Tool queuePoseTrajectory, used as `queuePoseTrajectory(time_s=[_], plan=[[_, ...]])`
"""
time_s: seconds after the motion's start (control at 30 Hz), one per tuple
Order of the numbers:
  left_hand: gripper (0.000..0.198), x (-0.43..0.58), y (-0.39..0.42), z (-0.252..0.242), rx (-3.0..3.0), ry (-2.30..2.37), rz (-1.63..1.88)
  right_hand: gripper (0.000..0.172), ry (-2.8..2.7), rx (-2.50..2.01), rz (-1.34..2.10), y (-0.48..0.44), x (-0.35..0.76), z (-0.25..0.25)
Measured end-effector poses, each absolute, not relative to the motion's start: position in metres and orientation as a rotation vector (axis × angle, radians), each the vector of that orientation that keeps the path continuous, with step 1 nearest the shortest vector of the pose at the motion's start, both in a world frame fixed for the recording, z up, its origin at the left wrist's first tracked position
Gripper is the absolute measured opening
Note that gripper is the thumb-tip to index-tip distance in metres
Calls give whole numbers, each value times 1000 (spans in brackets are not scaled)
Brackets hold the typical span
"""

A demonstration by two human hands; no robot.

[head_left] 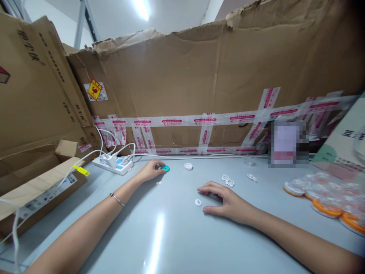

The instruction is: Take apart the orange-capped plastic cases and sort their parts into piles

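My left hand (151, 170) reaches far across the grey table (176, 236), its fingers curled onto a small teal round piece (165, 168). My right hand (224, 199) lies on the table nearer to me, fingers loosely bent and apart, fingertips beside a small white round piece (198, 202). A white disc (188, 166) sits just right of the teal piece. Two small white plastic parts (227, 180) and another (251, 177) lie beyond the right hand. A tiny white bit (158, 183) rests under my left wrist.
A white power strip (113, 164) with plugged cables sits at the back left. Open cardboard boxes (37, 182) stand at left. A taped cardboard wall (199, 95) closes the back. Bagged orange-and-white round items (327, 196) lie at right, by a printed box (345, 148).
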State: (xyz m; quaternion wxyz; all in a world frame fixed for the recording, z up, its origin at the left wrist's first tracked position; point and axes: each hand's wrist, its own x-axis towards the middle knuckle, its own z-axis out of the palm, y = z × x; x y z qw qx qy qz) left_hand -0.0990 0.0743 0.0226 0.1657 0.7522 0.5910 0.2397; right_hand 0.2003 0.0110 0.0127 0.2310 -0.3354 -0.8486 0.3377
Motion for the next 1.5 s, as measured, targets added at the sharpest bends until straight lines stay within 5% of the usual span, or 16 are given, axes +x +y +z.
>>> queuePoseTrajectory(time_s=[0.27,0.67,1.07,1.5], plan=[[37,-89,60,34,2200,1711,752,43,-2293,-903,951,12,200,12],[16,7,-24,24,2638,1027,578,29,-2064,-1008,1085,12,196,13],[15,-130,61,61,2384,1896,480,28,-2093,-1031,1025,9,197,15],[21,-131,60,63,2313,2019,612,16,-2189,-939,878,5,200,15]])
